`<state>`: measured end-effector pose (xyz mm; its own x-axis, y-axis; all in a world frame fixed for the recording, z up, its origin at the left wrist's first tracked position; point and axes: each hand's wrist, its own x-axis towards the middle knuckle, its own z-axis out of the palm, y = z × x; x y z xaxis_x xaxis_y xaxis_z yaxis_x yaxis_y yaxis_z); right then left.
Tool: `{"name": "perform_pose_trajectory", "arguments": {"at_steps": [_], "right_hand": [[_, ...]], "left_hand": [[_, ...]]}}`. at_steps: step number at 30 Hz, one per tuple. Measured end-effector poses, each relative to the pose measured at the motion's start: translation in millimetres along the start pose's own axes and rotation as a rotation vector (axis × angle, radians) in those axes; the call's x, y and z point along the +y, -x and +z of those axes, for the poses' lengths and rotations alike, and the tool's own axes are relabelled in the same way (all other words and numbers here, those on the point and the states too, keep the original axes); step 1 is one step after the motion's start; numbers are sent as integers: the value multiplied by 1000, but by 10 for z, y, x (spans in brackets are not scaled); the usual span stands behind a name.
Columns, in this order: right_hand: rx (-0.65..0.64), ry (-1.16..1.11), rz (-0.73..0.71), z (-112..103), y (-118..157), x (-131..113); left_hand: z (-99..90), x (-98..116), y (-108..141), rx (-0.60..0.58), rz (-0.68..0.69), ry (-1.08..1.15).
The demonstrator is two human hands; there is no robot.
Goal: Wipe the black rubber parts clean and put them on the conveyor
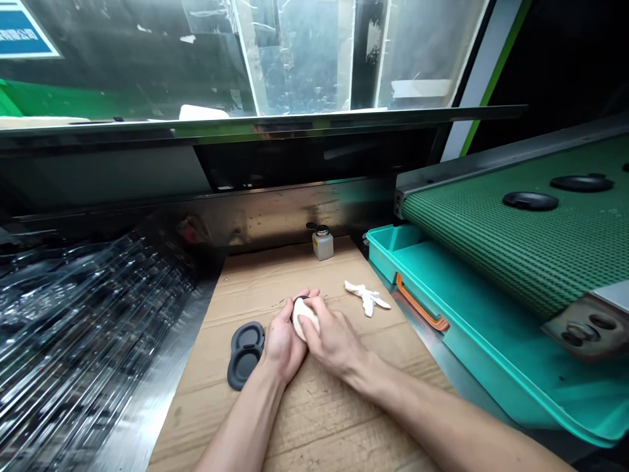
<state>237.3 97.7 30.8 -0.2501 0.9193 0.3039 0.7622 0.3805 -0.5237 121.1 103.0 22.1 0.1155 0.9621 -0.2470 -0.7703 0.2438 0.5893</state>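
Note:
Over the cardboard sheet (314,419), my left hand (284,341) is wrapped round a black round part (297,302), mostly hidden by my fingers and a white cloth. My right hand (334,337) presses that white cloth (305,321) against the part. Two joined black round pieces (246,354) lie on the cardboard left of my left hand. A crumpled white cloth strip (367,298) rests to the right of my hands. Farther back stands a small whitish bottle (323,244) with a metal top and its dark lid flipped open.
A teal tray (422,275) with an orange handle (420,305) stands right of the cardboard, partly beneath a green conveyor belt (491,242). Black round parts (531,200) lie on the belt. Stacked clear plastic (93,314) fills the left side. A metal ledge (285,213) runs behind.

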Motion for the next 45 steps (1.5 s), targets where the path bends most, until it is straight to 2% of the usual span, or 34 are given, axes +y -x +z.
{"name": "perform_pose_trajectory", "arguments": {"at_steps": [3, 6, 10, 14, 18, 22, 26, 30, 34, 38, 40, 42, 45], "right_hand": [[16, 103, 130, 41, 0, -123], [-19, 170, 235, 51, 1, -179], [-52, 192, 198, 8, 8, -151], [-40, 242, 258, -20, -26, -96], [-72, 258, 152, -18, -23, -70], [-50, 321, 217, -66, -59, -54], [-74, 331, 165, -99, -86, -70], [-58, 320, 238, -87, -73, -78], [-41, 273, 181, -38, -68, -16], [114, 128, 246, -139, -178, 197], [170, -24, 191, -212, -207, 284], [142, -182, 109, -253, -196, 313], [0, -354, 53, -234, -155, 275]], "left_hand": [[5, 2, 21, -47, 33, 42], [13, 10, 38, -17, 64, 66], [17, 14, 26, -37, 5, 52], [16, 17, 8, -44, 17, 72], [22, 22, 19, -8, -52, 42], [27, 4, 28, -28, -31, -2], [34, -16, 36, -38, -58, -28], [55, -13, 32, -29, -13, -31], [44, 4, 20, 11, -29, -17], [7, 12, -6, 5, 18, -30], [-1, 10, -18, 16, 27, -18], [2, 6, -23, 43, 38, -1], [18, -7, -12, 36, 48, -16]]}}
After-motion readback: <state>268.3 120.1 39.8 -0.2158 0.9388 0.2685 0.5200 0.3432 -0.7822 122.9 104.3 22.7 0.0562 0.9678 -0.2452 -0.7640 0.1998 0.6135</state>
